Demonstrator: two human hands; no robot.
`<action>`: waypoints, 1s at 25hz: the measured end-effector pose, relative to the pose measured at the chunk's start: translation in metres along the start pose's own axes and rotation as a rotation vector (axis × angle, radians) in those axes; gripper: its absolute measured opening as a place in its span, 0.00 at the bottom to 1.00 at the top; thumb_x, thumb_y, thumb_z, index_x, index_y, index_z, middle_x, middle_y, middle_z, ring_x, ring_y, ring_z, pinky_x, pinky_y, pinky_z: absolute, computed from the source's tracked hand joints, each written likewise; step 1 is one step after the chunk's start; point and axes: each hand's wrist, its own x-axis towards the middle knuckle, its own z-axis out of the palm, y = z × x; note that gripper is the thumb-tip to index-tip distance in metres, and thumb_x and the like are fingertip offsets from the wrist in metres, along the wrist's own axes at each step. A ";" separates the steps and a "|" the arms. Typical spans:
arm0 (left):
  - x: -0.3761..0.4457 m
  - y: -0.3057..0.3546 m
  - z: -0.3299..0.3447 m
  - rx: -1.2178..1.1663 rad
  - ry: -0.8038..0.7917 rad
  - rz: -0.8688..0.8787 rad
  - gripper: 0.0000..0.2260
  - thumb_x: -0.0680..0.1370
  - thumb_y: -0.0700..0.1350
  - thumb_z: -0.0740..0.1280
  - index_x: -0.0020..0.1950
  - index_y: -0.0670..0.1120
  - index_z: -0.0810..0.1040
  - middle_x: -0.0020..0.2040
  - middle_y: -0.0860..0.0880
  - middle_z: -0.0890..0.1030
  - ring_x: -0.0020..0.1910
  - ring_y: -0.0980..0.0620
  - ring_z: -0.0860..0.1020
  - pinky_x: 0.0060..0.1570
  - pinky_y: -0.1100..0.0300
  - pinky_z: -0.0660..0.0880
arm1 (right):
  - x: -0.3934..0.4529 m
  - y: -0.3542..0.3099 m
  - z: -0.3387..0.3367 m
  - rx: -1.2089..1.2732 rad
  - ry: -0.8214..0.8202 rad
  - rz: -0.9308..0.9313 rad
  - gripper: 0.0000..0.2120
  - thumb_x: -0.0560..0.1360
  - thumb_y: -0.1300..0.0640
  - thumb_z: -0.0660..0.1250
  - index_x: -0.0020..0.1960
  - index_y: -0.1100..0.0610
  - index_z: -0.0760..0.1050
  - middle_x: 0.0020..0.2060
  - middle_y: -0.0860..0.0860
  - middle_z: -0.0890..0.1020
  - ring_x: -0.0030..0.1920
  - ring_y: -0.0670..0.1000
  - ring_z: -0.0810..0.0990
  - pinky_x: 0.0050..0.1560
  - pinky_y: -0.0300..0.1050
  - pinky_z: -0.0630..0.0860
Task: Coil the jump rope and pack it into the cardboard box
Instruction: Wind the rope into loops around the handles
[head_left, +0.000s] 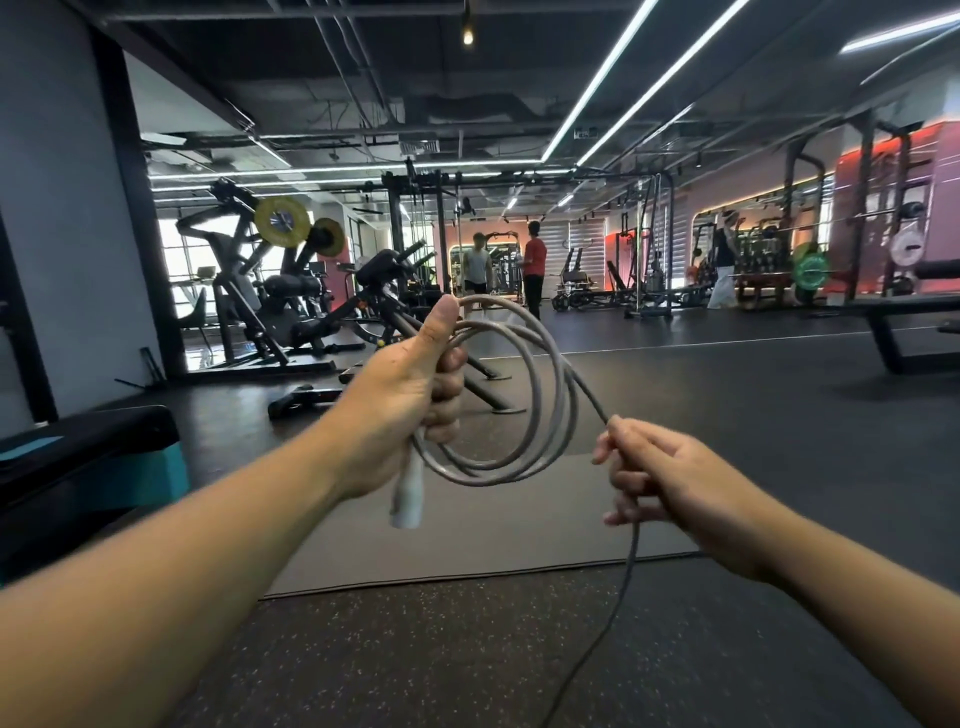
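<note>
The left hand (410, 395) is shut in a fist, thumb up, around a bundle of grey loops and a white handle (408, 493) that pokes out below the palm. From where I stand there look to be three or four turns of the jump rope (545, 410) gathered there, hanging as a rough circle to the right of the fist. From the top of that circle one strand runs down to the right hand (654, 483), whose fingers are curled loosely about it, more a guide than a clamp. Below that hand the rope drops slack toward the speckled floor (415, 665) and runs out of sight at the bottom edge, so I cannot tell how much is left to gather, nor where the second handle lies.

Beyond the hands a dark mat (493, 540) lies on the floor, with gym machines and a few people well off in the background.

I would judge the coiling well begun but not finished: several loops are made, and a loose tail is still to be wound in. The packing has not started as far as I can see; no cardboard box shows anywhere in view.
</note>
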 end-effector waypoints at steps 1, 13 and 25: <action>0.002 -0.005 0.010 -0.086 0.050 0.020 0.21 0.79 0.64 0.62 0.39 0.48 0.67 0.29 0.53 0.61 0.23 0.56 0.59 0.24 0.64 0.61 | 0.000 0.007 0.013 0.105 -0.035 0.008 0.24 0.73 0.34 0.67 0.51 0.55 0.81 0.34 0.49 0.69 0.34 0.51 0.71 0.55 0.71 0.81; 0.013 -0.024 0.068 -0.381 0.567 0.136 0.15 0.85 0.54 0.61 0.42 0.47 0.69 0.25 0.55 0.70 0.24 0.57 0.71 0.31 0.60 0.73 | 0.016 -0.008 0.099 0.524 0.130 -0.051 0.17 0.72 0.41 0.74 0.54 0.50 0.77 0.27 0.48 0.69 0.24 0.47 0.60 0.27 0.45 0.53; -0.005 -0.013 -0.002 0.150 0.252 0.073 0.19 0.70 0.41 0.79 0.59 0.47 0.79 0.46 0.48 0.88 0.50 0.41 0.87 0.54 0.42 0.82 | 0.023 -0.049 0.034 -0.003 -0.077 0.027 0.02 0.78 0.59 0.70 0.49 0.57 0.78 0.26 0.48 0.66 0.24 0.46 0.59 0.28 0.43 0.51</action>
